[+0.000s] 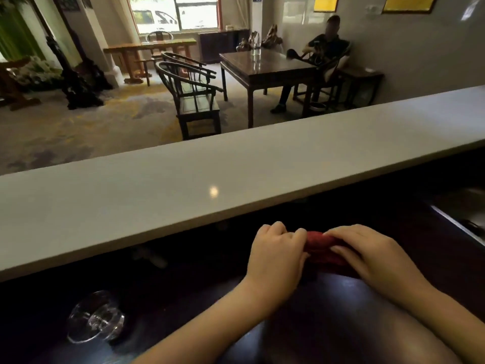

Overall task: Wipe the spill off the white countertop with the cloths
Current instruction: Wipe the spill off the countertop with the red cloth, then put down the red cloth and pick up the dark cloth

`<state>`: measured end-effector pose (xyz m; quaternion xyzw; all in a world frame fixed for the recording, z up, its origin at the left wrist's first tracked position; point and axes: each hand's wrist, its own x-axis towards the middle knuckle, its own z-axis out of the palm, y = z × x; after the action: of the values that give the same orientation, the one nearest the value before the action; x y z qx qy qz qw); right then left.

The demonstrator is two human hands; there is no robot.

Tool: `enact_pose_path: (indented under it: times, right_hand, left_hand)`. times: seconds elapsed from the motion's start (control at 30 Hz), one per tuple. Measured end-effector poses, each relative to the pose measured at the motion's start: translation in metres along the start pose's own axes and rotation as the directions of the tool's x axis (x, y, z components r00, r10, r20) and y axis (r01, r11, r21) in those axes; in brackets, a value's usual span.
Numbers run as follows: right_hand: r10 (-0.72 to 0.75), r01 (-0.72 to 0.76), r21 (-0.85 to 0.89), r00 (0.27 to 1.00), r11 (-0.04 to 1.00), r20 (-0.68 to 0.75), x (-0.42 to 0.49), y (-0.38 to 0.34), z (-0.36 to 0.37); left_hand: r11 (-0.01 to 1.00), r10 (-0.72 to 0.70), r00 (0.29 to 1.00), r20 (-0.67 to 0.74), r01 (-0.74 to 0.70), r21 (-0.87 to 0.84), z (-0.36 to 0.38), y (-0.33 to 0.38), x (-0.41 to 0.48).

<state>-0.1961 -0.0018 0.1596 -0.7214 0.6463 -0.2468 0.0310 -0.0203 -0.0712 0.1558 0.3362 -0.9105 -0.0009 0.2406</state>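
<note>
A long white countertop [183, 185] runs across the view from lower left to upper right. I see no spill on it, only a small light reflection. Below its near edge, on a dark lower surface, a folded red cloth [324, 249] lies between my hands. My left hand [278, 254] pinches the cloth's left end with curled fingers. My right hand [367, 254] lies over its right part, fingers pressing down. Much of the cloth is hidden under my hands.
A clear glass dish [95, 317] sits on the dark lower surface at the lower left. A metal sink edge [462, 219] shows at the right. Beyond the counter are dark wooden chairs [194, 95], a table [265, 68] and a seated person [325, 46].
</note>
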Motion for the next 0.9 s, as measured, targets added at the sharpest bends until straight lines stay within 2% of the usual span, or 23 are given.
enact_pose_path:
  times: [0.1, 0.2, 0.37, 0.53, 0.67, 0.77, 0.83, 0.9]
  right_hand:
    - [0.168, -0.164, -0.064, 0.984, 0.984, 0.066, -0.046, 0.044, 0.019]
    - [0.295, -0.283, -0.102, 0.945, 0.954, 0.139, -0.089, 0.077, 0.045]
    - [0.327, -0.316, -0.089, 0.926, 0.945, 0.187, -0.134, 0.102, 0.084]
    - [0.355, -0.351, -0.055, 0.911, 0.935, 0.211, -0.155, 0.108, 0.106]
    - [0.351, -0.352, -0.052, 0.89, 0.935, 0.292, -0.155, 0.105, 0.105]
    - [0.349, -0.334, -0.103, 0.903, 0.937, 0.249, -0.121, 0.101, 0.103]
    - [0.278, -0.269, -0.074, 0.942, 0.96, 0.185, -0.084, 0.095, 0.111]
    - [0.135, -0.13, -0.036, 0.973, 0.991, 0.186, -0.045, 0.087, 0.126]
  left_hand:
    - [0.999, 0.015, 0.984, 0.179, -0.009, -0.032, 0.059, 0.038, -0.005]
    - [0.998, 0.049, 0.954, 0.294, -0.039, -0.038, 0.111, 0.069, -0.022]
    - [0.998, 0.051, 0.909, 0.413, -0.026, -0.065, 0.16, 0.089, -0.052]
    - [0.995, 0.064, 0.928, 0.367, -0.031, -0.095, 0.185, 0.088, -0.077]
    - [0.991, 0.074, 0.918, 0.391, -0.023, -0.135, 0.184, 0.083, -0.09]
    - [0.981, 0.081, 0.947, 0.312, -0.02, -0.193, 0.174, 0.061, -0.086]
    - [0.977, -0.066, 0.967, 0.248, 0.113, -0.179, 0.171, 0.037, -0.076]
    - [0.948, -0.259, 0.934, 0.244, 0.295, -0.123, 0.167, 0.008, -0.063]
